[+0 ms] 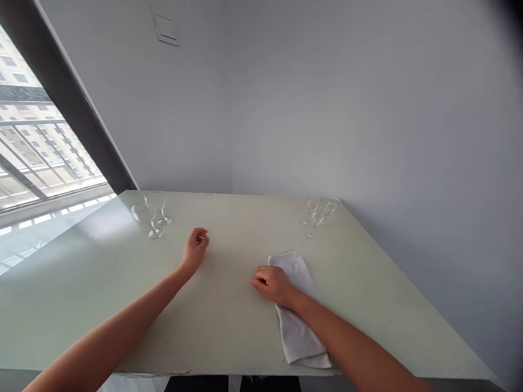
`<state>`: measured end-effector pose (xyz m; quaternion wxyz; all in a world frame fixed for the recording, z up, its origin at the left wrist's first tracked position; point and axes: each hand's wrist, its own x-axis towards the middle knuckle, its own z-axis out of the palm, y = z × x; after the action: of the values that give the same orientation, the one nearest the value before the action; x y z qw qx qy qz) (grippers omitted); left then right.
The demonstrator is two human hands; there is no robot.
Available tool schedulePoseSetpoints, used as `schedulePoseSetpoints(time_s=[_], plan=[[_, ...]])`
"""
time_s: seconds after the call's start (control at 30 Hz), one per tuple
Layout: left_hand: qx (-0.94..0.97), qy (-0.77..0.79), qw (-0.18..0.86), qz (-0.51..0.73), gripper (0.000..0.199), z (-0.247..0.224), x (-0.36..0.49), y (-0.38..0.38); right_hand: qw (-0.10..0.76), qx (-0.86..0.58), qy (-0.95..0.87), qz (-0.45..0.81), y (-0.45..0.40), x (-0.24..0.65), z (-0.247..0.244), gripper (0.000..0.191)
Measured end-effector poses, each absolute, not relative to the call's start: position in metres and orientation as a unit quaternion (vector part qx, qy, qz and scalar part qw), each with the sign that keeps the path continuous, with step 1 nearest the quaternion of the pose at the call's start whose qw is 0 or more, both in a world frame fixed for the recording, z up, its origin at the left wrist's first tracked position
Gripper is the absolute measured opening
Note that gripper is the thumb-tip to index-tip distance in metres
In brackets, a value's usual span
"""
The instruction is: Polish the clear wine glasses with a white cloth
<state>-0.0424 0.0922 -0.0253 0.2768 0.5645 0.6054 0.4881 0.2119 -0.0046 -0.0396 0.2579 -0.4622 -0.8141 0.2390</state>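
Note:
My left hand (196, 250) is over the middle-left of the table, its fingers curled in with nothing visible in them. Two clear stemmed glasses stand beyond it to the left: the nearer glass (156, 233) and, just behind, another glass (164, 220). A folded white cloth (303, 338) lies on the table at the right. Over the cloth's left edge is my right hand (271, 283), closed in a loose fist that shows nothing inside. The right forearm crosses above the cloth and hides part of it.
Several small clear glasses (314, 215) stand together near the far right corner of the pale table (232, 326). Grey walls (310, 109) meet behind the table. A window (44, 141) is at the left, and a wall switch (165, 28) sits higher up.

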Motion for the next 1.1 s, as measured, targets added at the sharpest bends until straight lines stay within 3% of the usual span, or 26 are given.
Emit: schedulePoseSetpoints(time_s=[0.13,0.2,0.37,0.47,0.63,0.73,0.83,1.1], plan=[[0.698,0.462,0.481,0.260,0.020,-0.012,0.075,0.095,0.255,-0.463,-0.819,0.224,-0.004,0.212,-0.039,0.031],[0.702,0.431,0.527,0.207,0.029,-0.009,0.135,0.101,0.258,-0.466,-0.818,0.217,-0.005,0.213,-0.037,0.031],[0.673,0.414,0.572,0.220,0.073,-0.014,0.242,0.115,0.265,-0.474,-0.806,0.237,-0.007,0.219,-0.033,0.029],[0.656,0.380,0.611,0.227,0.085,-0.016,0.265,0.123,0.267,-0.501,-0.784,0.252,-0.005,0.221,-0.036,0.032],[0.633,0.342,0.662,0.209,0.063,-0.019,0.271,0.131,0.257,-0.511,-0.797,0.196,-0.003,0.218,-0.042,0.036],[0.629,0.358,0.655,0.219,0.037,-0.022,0.269,0.129,0.250,-0.498,-0.806,0.199,-0.005,0.218,-0.039,0.034],[0.629,0.388,0.621,0.262,0.024,-0.021,0.248,0.127,0.254,-0.478,-0.811,0.222,-0.006,0.217,-0.033,0.032],[0.586,0.522,0.480,0.393,0.017,-0.020,0.050,0.117,0.249,-0.471,-0.815,0.230,-0.004,0.213,-0.037,0.033]])
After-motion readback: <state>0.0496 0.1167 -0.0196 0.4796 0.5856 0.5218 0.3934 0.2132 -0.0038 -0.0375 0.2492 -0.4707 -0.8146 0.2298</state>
